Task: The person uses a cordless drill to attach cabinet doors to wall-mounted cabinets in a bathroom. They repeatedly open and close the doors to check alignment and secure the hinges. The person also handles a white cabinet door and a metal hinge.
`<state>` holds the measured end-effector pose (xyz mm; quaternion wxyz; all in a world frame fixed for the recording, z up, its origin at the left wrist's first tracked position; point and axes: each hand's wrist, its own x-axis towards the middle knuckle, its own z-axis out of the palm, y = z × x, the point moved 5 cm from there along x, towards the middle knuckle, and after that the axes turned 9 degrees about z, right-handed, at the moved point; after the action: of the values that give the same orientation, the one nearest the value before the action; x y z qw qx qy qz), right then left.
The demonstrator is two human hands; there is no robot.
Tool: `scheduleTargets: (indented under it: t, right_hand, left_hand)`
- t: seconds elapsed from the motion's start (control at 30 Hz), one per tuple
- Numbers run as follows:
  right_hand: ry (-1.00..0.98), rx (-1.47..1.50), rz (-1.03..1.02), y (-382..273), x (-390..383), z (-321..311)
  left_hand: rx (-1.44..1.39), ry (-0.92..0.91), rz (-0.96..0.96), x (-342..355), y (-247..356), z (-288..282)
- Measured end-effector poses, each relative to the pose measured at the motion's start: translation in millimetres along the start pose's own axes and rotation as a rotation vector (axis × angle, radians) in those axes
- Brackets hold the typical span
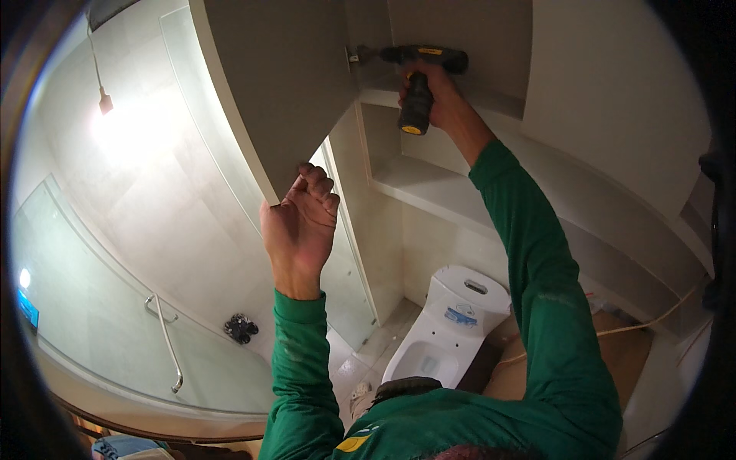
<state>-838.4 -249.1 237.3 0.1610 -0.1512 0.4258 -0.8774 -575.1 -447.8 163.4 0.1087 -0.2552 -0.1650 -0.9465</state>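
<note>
My right hand is wrapped round the grip of a black and yellow cordless drill, raised inside an open wall cabinet. The drill points left, its tip at or close to a small metal hinge where the door meets the cabinet side; whether they touch I cannot tell. A grey-brown cabinet door hangs swung open on the left. At its lower corner my left hand grips the edge, palm showing and fingers curled.
Below the cabinet are a recessed shelf and a white toilet. To the left stands a curved glass shower screen with a metal handle. A lit bulb hangs on a cord, and brown board covers floor at right.
</note>
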Motion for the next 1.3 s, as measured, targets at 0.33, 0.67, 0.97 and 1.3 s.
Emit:
scheduleTargets:
  t: [0.33,0.67,0.97,1.3]
  right_hand:
    - [0.027,0.055,0.028,0.6,2.8,-4.3]
    - [0.040,0.030,0.046,-0.4,1.3,-0.8]
    - [0.016,0.034,0.038,-0.2,4.4,-2.5]
    - [0.042,0.057,0.065,1.7,10.6,-5.5]
  left_hand:
    - [-0.047,-0.052,-0.011,0.2,-1.4,1.5]
    - [-0.067,-0.059,-0.026,0.5,-1.1,1.4]
    - [-0.049,0.002,-0.035,-1.0,-1.7,6.2]
    - [-0.079,-0.041,-0.046,1.9,0.7,1.9]
